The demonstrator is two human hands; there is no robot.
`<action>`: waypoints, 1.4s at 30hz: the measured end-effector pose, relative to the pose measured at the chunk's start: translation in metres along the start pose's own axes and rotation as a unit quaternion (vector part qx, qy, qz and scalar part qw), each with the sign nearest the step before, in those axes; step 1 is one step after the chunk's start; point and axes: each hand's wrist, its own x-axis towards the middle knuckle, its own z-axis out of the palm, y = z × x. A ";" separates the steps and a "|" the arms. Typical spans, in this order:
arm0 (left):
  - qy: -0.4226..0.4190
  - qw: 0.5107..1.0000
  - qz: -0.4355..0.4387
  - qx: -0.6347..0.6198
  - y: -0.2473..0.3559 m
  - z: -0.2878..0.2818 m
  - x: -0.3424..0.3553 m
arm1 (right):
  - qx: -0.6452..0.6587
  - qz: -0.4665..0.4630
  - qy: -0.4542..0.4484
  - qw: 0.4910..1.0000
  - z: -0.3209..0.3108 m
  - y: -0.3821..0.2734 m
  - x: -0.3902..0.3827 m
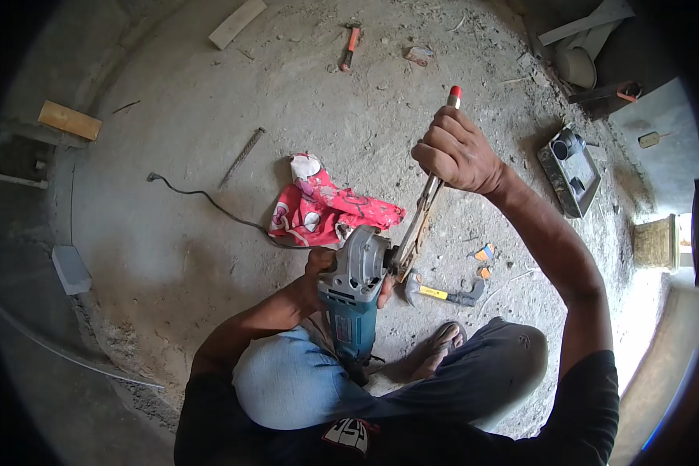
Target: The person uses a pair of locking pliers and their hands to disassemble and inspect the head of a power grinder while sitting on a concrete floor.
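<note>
A teal and grey angle grinder [351,314] stands upright between my knees, its metal gear head at the top. My left hand [320,268] is wrapped round that head, with fingertips showing on its right side. My right hand [458,151] is closed round the handle of a long metal hand tool [426,203], with a red tip above the fist. The tool's lower end meets the grinder's spindle; its jaws are too hidden to name the exact kind. Beyond the grinder lies a crumpled red and white patterned cloth [326,206], by the dark power cord [217,203].
A claw hammer [443,293] rests right of the grinder, near my sandalled foot [446,338]. Another red-handled tool [351,48] lies farther off. At right is a grey tray [571,175] holding dark fittings. Wood blocks [70,120] and a metal rod [242,158] are on the left.
</note>
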 end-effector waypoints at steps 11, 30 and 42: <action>0.062 0.998 -0.002 0.017 0.001 0.004 -0.007 | 0.140 0.140 -0.020 0.980 0.030 -0.056 -0.045; 0.204 0.966 0.098 0.123 0.008 0.017 0.003 | 0.512 0.510 -0.107 0.683 0.042 -0.185 -0.065; 0.271 0.947 0.158 0.072 0.055 0.063 0.022 | 0.534 0.492 -0.165 0.667 0.023 -0.131 -0.012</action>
